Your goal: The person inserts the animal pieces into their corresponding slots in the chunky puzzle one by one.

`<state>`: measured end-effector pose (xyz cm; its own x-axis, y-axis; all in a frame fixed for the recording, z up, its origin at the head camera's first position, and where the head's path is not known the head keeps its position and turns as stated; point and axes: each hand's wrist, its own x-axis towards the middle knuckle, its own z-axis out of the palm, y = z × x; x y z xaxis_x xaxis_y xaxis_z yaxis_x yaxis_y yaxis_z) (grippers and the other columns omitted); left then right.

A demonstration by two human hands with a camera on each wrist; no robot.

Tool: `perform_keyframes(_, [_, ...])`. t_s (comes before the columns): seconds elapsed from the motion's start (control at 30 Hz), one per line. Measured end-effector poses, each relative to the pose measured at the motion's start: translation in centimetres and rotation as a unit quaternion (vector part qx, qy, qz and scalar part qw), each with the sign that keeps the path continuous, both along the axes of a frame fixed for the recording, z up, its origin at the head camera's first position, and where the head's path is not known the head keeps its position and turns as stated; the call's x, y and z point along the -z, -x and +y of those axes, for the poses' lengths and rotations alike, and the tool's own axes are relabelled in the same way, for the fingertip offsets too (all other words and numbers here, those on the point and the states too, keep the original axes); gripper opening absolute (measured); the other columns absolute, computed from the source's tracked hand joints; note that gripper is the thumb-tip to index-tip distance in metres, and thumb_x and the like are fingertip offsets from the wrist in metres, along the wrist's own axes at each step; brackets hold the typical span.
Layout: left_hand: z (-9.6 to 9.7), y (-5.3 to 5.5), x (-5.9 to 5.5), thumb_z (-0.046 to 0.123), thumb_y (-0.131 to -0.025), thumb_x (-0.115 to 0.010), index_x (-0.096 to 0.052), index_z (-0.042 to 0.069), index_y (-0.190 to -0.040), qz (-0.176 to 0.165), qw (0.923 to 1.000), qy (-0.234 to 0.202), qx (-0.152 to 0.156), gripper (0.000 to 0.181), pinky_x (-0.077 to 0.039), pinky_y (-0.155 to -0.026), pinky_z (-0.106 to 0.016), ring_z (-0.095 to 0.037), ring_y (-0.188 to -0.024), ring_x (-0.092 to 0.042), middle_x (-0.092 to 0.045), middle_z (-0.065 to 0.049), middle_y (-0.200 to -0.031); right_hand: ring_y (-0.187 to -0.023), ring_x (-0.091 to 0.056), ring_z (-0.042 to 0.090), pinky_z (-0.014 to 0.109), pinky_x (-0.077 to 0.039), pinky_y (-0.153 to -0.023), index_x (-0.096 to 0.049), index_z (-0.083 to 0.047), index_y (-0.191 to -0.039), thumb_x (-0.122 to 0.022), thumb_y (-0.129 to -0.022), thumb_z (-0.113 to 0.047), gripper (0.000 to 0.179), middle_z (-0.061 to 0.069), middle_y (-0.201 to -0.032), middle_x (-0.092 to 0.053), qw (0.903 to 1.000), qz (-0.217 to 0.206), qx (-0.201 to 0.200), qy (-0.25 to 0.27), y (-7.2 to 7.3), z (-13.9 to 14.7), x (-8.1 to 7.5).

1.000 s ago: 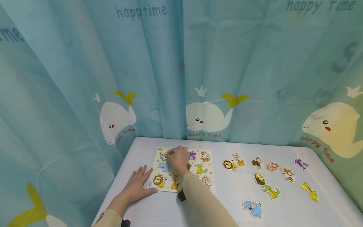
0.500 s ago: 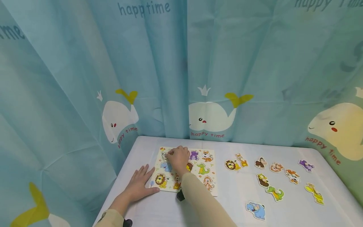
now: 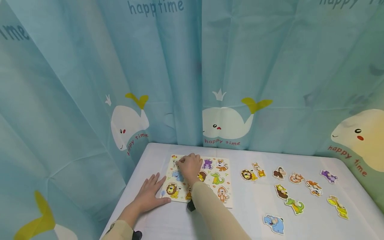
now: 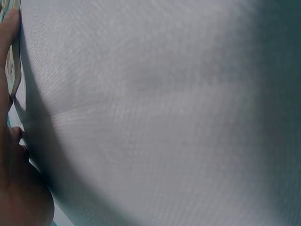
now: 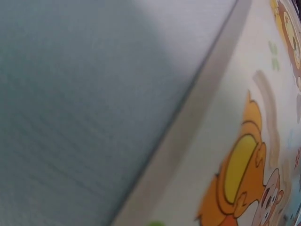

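A puzzle board (image 3: 227, 185) printed with colourful animals lies flat on the white table. My right hand (image 3: 190, 168) reaches over it from the front, its thumb and fingers pinching a black-and-white animal puzzle piece (image 3: 174, 163) at the board's far left corner; the hand covers most of that piece. My left hand (image 3: 149, 195) rests with spread fingers at the board's left side, thumb by its near left corner. The left wrist view shows this hand (image 4: 23, 193) against the board's edge (image 4: 16, 70). In the right wrist view, a kangaroo picture (image 5: 240, 169) lies near the board's edge.
Loose animal pieces lie to the right: a lion (image 3: 248, 175), a kangaroo (image 3: 259, 170), a purple hippo (image 3: 328, 176), a crocodile (image 3: 295, 206), a giraffe (image 3: 338, 207), an elephant (image 3: 274, 224) and several others. A blue whale-print curtain (image 3: 174, 73) hangs behind and left of the table.
The head view has shifted slightly, so the table and pieces sit further right in it. Both hands keep nearly the same places at the board.
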<state>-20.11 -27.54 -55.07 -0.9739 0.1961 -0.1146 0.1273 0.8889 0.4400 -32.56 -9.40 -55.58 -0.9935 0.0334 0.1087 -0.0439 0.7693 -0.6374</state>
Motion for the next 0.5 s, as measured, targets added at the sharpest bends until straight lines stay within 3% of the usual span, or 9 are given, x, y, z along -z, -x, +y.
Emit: perform_keyframes(0.5, [0.09,0.03,0.04,0.072,-0.079,-0.073,-0.039,0.015,-0.159,-0.01,0.9999,0.001,-0.006,0.104,-0.007,-0.125,-0.058,-0.04,-0.155,-0.013,-0.023,-0.019,-0.167,-0.101,-0.044,0.025,0.048,-0.036,-0.096,-0.081,-0.021,-0.091,-0.078,-0.09,-0.042,0.021,0.0,-0.096,-0.057,0.9993,0.002,-0.014,-0.034,0.06,0.09,0.23])
